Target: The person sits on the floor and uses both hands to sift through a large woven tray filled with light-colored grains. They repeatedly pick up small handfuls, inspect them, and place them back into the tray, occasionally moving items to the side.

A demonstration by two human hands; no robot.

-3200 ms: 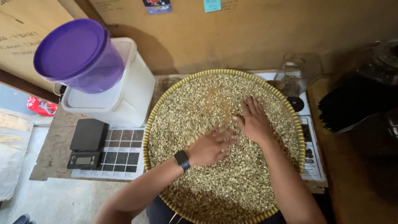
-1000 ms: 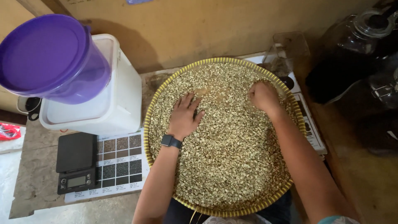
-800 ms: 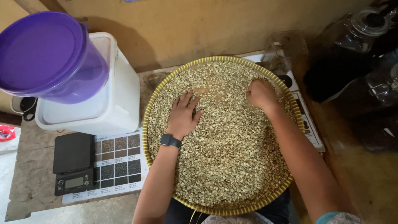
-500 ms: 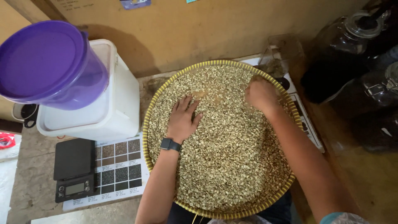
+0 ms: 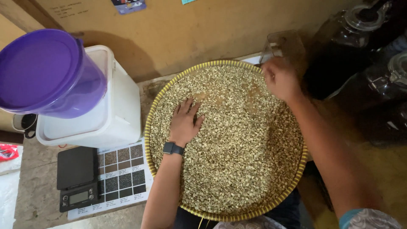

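Note:
A wide round woven tray with a yellow rim (image 5: 147, 127) holds a thick layer of pale green beans (image 5: 237, 161). My left hand (image 5: 185, 122), a dark watch on its wrist, lies flat and spread on the beans at the tray's left side. My right hand (image 5: 280, 79) is at the tray's far right edge, fingers curled together, just below a clear plastic cup (image 5: 283, 45). Whether it pinches any beans is not visible.
A purple-lidded tub (image 5: 46, 74) rests on a white square bin (image 5: 114, 114) at the left. A black scale (image 5: 78, 178) sits on a colour sample chart (image 5: 123, 171). Dark glass jars (image 5: 364, 38) stand at the right against a cork wall.
My right hand has lifted off the beans and moved up to the tray's far right rim by the clear cup. My left hand stays flat in place.

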